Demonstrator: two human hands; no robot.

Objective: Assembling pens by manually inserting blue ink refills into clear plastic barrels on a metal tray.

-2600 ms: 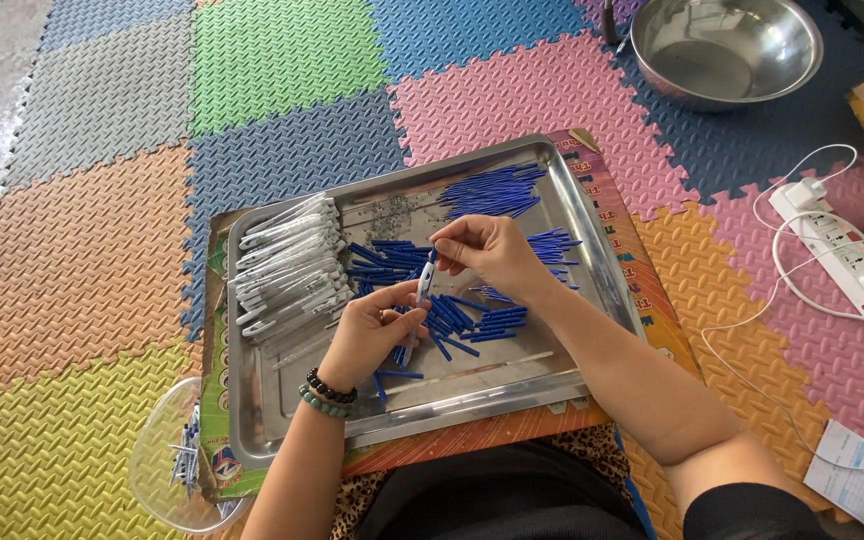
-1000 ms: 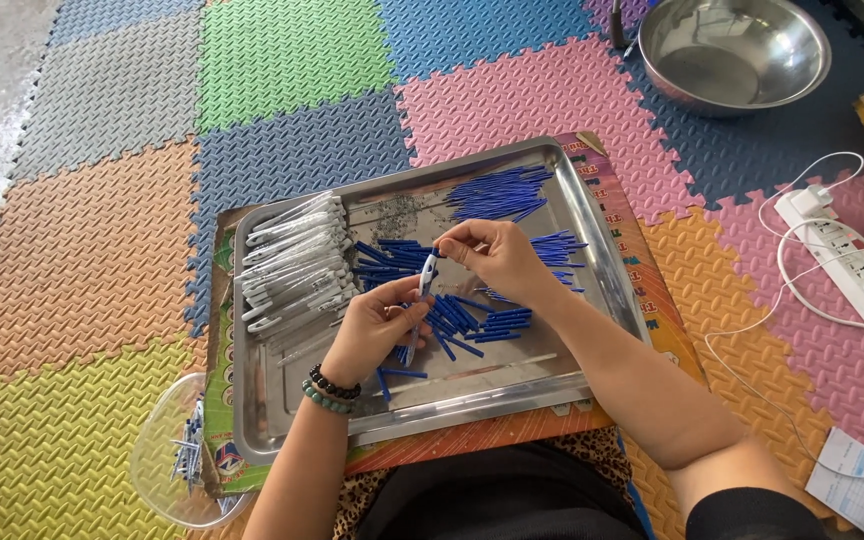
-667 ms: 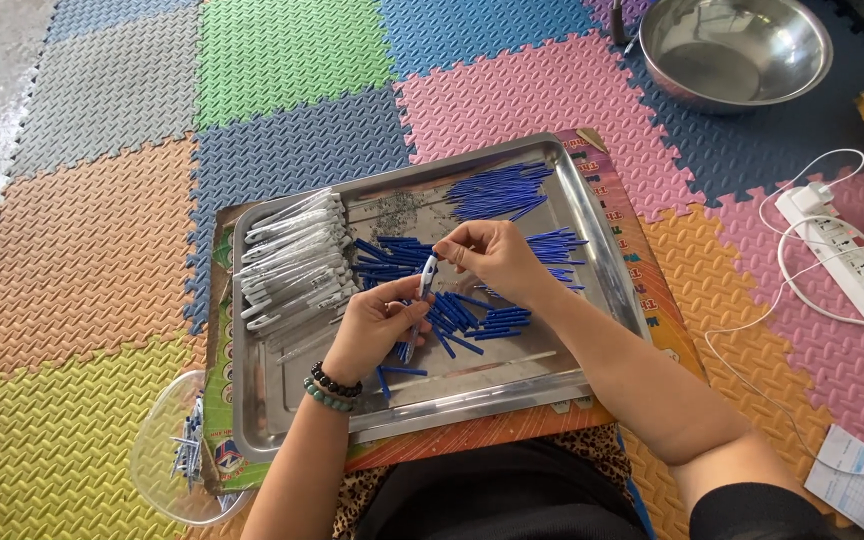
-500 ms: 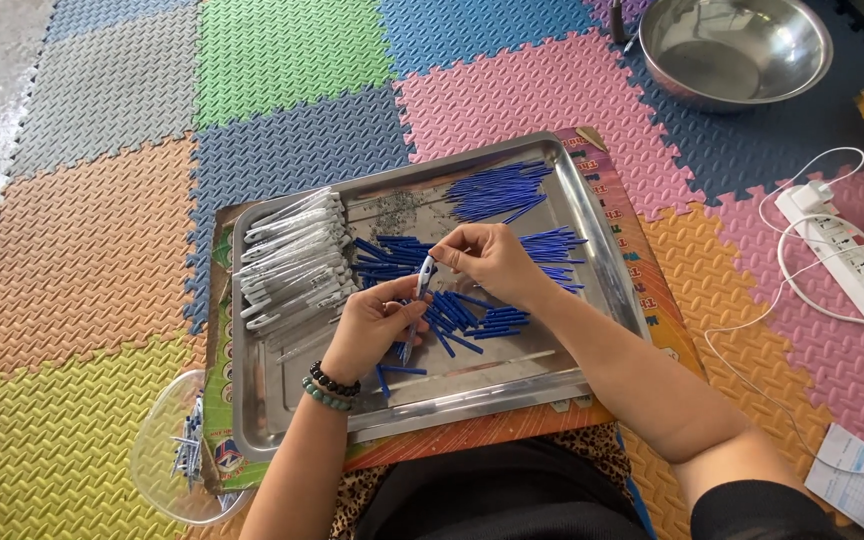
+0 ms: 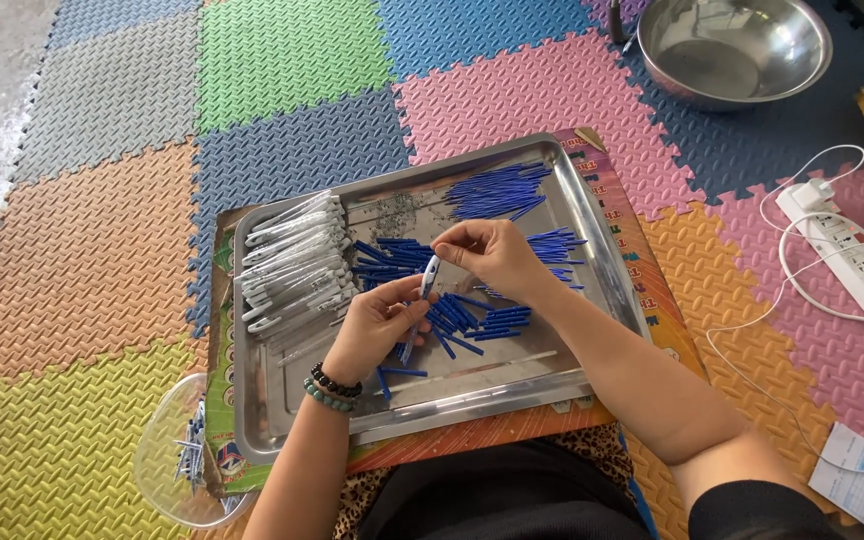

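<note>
The left hand (image 5: 377, 325), with two bead bracelets (image 5: 330, 387) at its wrist, is curled closed around the lower part of a white pen barrel (image 5: 426, 285), holding it tilted upward. Just above it the right hand (image 5: 492, 252) pinches its thumb and fingertips together at the barrel's upper end; what it grips there is too small to tell. Both hands hover over a steel tray (image 5: 592, 225). Directly beneath and right of them lie scattered blue pen parts (image 5: 472, 318), with a tidier bunch of blue refills (image 5: 497, 190) beyond the right hand. Left of the left hand lies a stack of white pen barrels (image 5: 292, 262). Near the left forearm sits a clear plastic bowl (image 5: 167, 450) with small pieces. Far beyond the right hand stands a steel bowl (image 5: 737, 45), and well to its right lies a white power strip (image 5: 852, 250).
</note>
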